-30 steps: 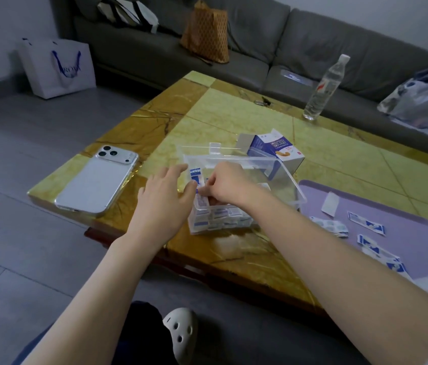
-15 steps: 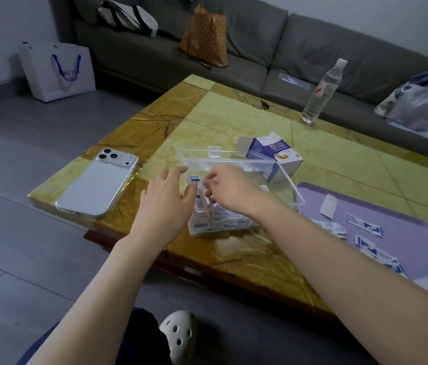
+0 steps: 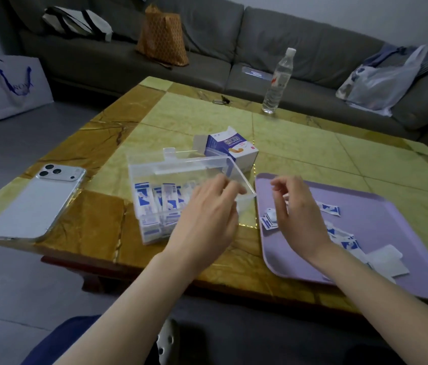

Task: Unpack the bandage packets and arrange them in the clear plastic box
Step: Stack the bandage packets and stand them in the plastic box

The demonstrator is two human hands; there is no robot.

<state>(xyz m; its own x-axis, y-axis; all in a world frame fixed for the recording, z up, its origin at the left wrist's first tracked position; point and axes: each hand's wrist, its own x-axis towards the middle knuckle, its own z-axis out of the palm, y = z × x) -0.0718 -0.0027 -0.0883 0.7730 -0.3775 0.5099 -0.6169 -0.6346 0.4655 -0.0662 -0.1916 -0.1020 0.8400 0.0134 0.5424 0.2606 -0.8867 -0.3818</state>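
At far left, on the floor, stands a white paper bag. On the tabletop, near its left corner, a phone lies face down. To its right sits the clear plastic box, lid raised at the back. Bandage packets, white with blue print, stand upright in a row in the box's left part, with more lying flat below them.

Your left hand hangs over the right part of the box. Its fingers are loosely curled and a little apart, and nothing shows between them. Whether the tips touch the box rim cannot be told.

Behind the box lies an opened blue and white cardboard carton, touching the box's far right corner. Farther back, a water bottle stands near the tabletop's far edge, in front of a grey sofa.

Your right hand hovers above the left end of a purple tray, just beside the box. Its fingers curl downward, slightly spread, with nothing visibly held.

Under and to the right of that hand, loose packets lie scattered flat on the tray. Plain white squares lie toward the tray's near edge.
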